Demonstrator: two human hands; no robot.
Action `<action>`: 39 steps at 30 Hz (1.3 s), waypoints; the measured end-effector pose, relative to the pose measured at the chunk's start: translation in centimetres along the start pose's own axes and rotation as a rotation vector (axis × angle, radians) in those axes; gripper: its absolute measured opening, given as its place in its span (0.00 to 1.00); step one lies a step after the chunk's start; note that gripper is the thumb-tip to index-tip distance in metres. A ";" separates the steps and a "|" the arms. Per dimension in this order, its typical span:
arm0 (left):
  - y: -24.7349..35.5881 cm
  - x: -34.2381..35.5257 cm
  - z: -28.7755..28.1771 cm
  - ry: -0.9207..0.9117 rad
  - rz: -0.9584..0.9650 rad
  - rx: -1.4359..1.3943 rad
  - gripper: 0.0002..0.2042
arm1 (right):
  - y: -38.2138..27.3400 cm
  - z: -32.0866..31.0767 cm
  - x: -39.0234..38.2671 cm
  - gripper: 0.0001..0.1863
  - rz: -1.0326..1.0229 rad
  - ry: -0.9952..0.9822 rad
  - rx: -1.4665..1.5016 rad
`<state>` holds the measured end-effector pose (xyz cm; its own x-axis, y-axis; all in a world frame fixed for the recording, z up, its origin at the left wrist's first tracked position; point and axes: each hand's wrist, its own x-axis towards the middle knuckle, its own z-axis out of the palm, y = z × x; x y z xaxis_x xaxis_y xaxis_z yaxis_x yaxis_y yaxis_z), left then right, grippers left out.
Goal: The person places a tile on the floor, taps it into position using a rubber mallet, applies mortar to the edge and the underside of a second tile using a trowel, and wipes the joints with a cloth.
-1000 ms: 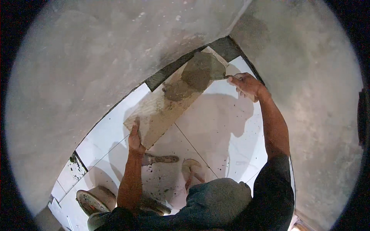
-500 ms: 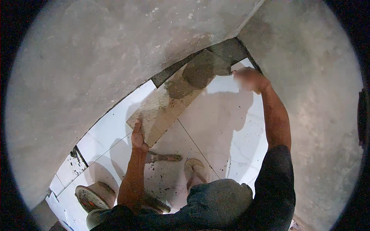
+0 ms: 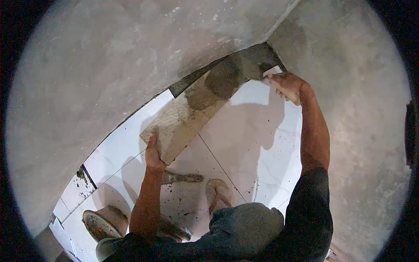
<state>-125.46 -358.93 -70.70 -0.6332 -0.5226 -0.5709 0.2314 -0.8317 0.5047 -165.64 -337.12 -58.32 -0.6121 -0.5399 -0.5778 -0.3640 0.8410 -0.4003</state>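
My left hand (image 3: 153, 153) grips the near end of a long cut tile strip (image 3: 168, 126), held tilted with its rough tan back up. Dark wet mortar (image 3: 221, 81) covers the far half of that back. My right hand (image 3: 289, 84) is closed around the wooden handle of a trowel (image 3: 291, 96). The trowel's blade lies at the far end of the strip, against the mortar; its smeared edge is hard to tell from it.
White floor tiles (image 3: 270, 131) reach a dark gap (image 3: 187, 85) along the far wall (image 3: 109, 65). A second wall (image 3: 358, 109) rises on the right. Nearer lie a mortar-stained hand tool (image 3: 187, 177), a bucket (image 3: 104, 222) and a slippered foot (image 3: 218, 192).
My right hand, blurred before, has turned slightly and shows more of the trowel handle; the blade sits a little farther off. My left hand still holds the tile strip. The whole view shifted slightly.
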 end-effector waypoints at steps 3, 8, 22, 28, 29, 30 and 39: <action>0.2 -0.3 0.6 0.112 -0.032 0.061 0.26 | -1.3 1.3 -1.3 0.32 0.038 -0.137 0.018; -0.2 -0.1 -0.5 -0.026 0.002 0.018 0.28 | -3.3 4.7 -5.1 0.30 0.047 -0.162 0.126; -0.6 -1.0 0.6 0.037 -0.024 -0.016 0.27 | -4.2 6.2 -3.1 0.25 -0.027 -0.059 -0.130; -0.5 -0.9 0.9 0.119 -0.057 0.005 0.25 | -0.8 5.5 -0.2 0.27 -0.066 0.017 -0.101; -0.4 -1.1 1.2 0.088 -0.065 0.022 0.25 | -0.4 5.5 0.1 0.28 -0.002 0.016 -0.010; -0.5 -1.0 1.2 0.086 -0.067 0.024 0.25 | 0.2 5.4 0.8 0.28 0.001 0.018 -0.008; -0.5 -1.3 1.6 0.067 -0.013 0.058 0.25 | 2.0 4.0 3.8 0.29 0.189 -0.025 0.148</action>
<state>-125.98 -357.54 -69.19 -0.5850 -0.5244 -0.6187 0.1790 -0.8275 0.5322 -165.89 -337.64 -64.22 -0.6412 -0.3754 -0.6693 -0.1363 0.9140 -0.3821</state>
